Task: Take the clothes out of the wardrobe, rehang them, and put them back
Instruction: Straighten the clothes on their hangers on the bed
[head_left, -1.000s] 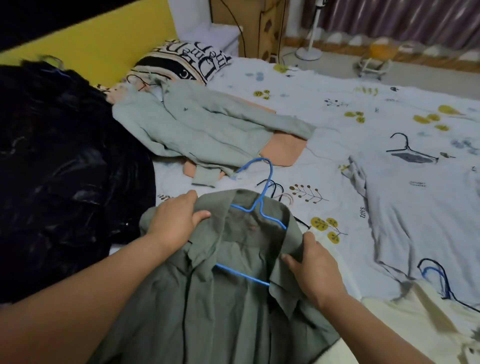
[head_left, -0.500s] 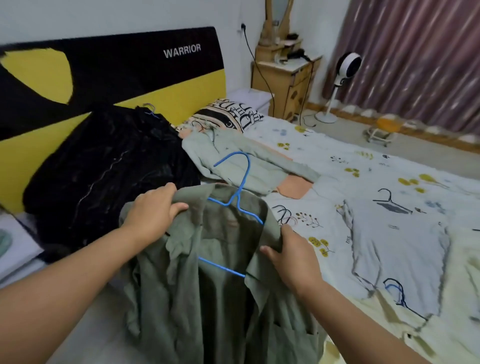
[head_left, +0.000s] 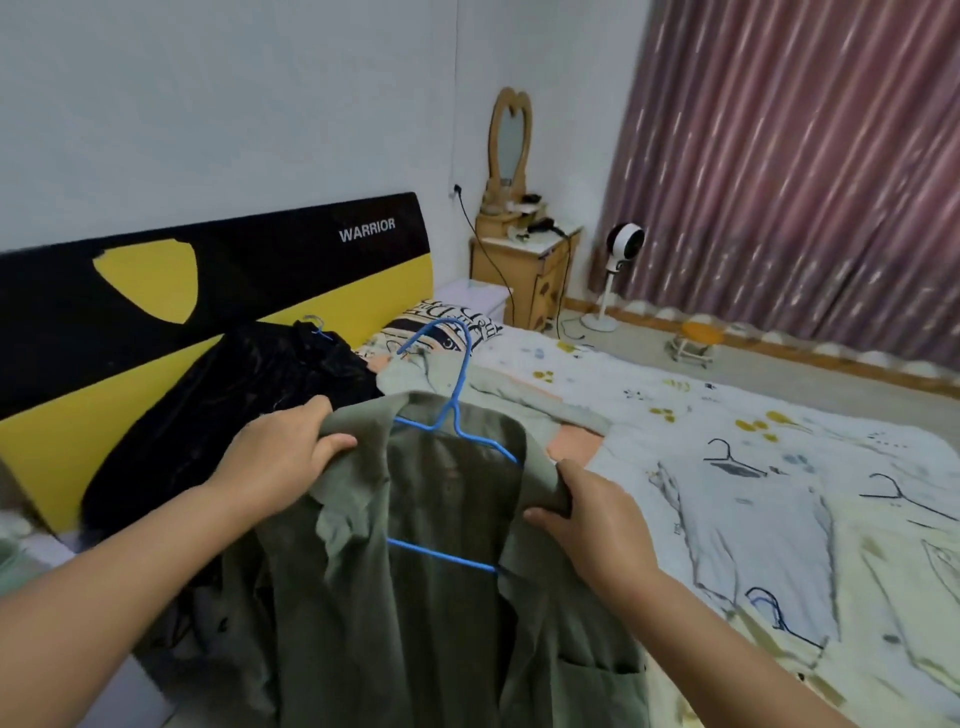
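Shirt (head_left: 447, 613): olive green, held up above the near side of the bed (head_left: 649, 415), front open, hanging down out of view at the bottom edge.
Hanger (head_left: 457, 410): blue wire, inside the shirt; hook rises above the collar, bottom bar shows across the open front.
Left hand (head_left: 283, 460): on the shirt's left shoulder, grip closed over a bunch of cloth, thumb on the near side.
Right hand (head_left: 592, 519): on the shirt's right shoulder, grip closed over the cloth edge, fingers curled behind it.
Black garment (head_left: 223, 410): dark, shiny, heaped on the bed to the left of the shirt, leaning on the headboard (head_left: 156, 291); a small hook sticks out at its top.
Pale green top (head_left: 519, 400): lying on the bed just behind the shirt, partly hidden by it.
Grey top (head_left: 753, 525): spread flat on the bed to the right of the shirt, with a dark hanger (head_left: 727, 457) lying at its far end.
Cream garment (head_left: 883, 597): on the bed right of the grey top, at the frame's edge.
Pillow (head_left: 441, 327): printed with letters, at the head of the bed beyond the shirt.
Headboard: black and yellow, marked WARRIOR.
Nightstand (head_left: 524, 275): wooden, beyond the bed's far corner, with a mirror (head_left: 510, 140) on it.
Fan (head_left: 621, 260): white, standing on the floor right of the nightstand, before the curtain (head_left: 795, 171).
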